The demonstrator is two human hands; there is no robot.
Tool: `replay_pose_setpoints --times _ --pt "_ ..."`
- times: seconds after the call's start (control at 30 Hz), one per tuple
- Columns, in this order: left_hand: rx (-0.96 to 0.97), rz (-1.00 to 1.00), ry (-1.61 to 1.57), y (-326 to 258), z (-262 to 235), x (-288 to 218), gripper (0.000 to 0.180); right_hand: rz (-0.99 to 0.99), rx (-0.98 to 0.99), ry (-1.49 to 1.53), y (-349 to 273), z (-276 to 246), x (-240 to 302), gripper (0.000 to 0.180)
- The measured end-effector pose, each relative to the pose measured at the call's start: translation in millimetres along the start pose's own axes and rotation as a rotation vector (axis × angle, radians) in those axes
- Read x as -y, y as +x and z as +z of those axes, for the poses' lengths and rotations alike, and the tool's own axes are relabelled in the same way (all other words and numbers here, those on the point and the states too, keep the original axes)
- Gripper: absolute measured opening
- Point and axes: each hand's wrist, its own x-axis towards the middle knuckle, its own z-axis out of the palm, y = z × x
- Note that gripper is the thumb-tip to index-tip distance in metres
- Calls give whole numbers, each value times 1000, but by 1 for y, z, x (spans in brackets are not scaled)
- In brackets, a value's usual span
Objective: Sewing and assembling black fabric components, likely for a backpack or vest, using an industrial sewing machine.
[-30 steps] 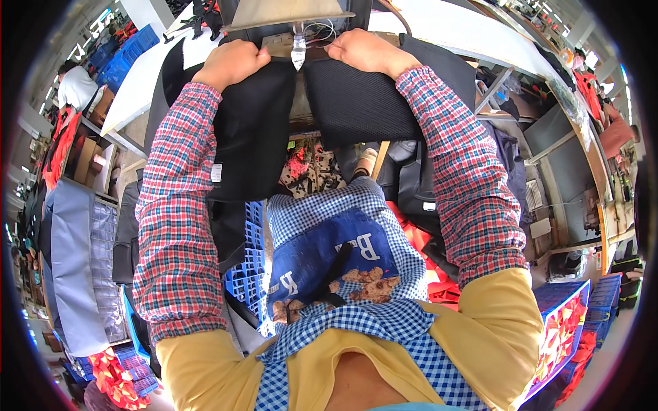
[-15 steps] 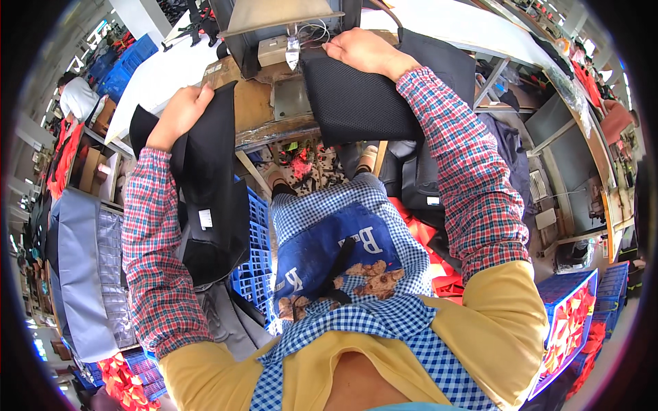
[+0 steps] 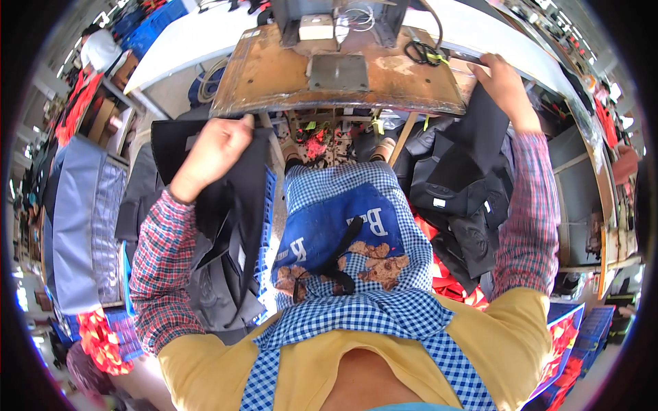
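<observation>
My left hand (image 3: 218,152) is closed on the edge of a black fabric piece (image 3: 236,185), which hangs down to the left of my lap over other dark pieces. At the right, beyond the corner of the worn wooden table (image 3: 260,75), my right hand (image 3: 506,90) grips the top of another black fabric piece (image 3: 473,147). That piece droops over a heap of black panels (image 3: 449,195), some with small white labels. Between my hands stands a machine (image 3: 343,24), with a grey metal plate (image 3: 339,72) in the tabletop before it.
A black coiled cable (image 3: 423,53) lies at the table's right. A blue crate (image 3: 269,205) stands left of my lap. Red pieces (image 3: 103,342) fill crates at both sides. White tables (image 3: 185,44) stretch behind the machine. A person (image 3: 101,49) sits at the far left.
My right hand has carried its black piece off the table to the right. My left hand has come lower and nearer with its piece. The tabletop under the machine now shows bare.
</observation>
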Motion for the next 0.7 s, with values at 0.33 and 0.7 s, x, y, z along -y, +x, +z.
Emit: replay_pose_setpoints --times 0.33,0.7 --pt "-77 222 -291 -2 124 -111 41 22 586 1422 -197 -69 190 34" --pt "-65 393 314 -72 136 -130 63 368 319 1000 -247 -160 37 35"
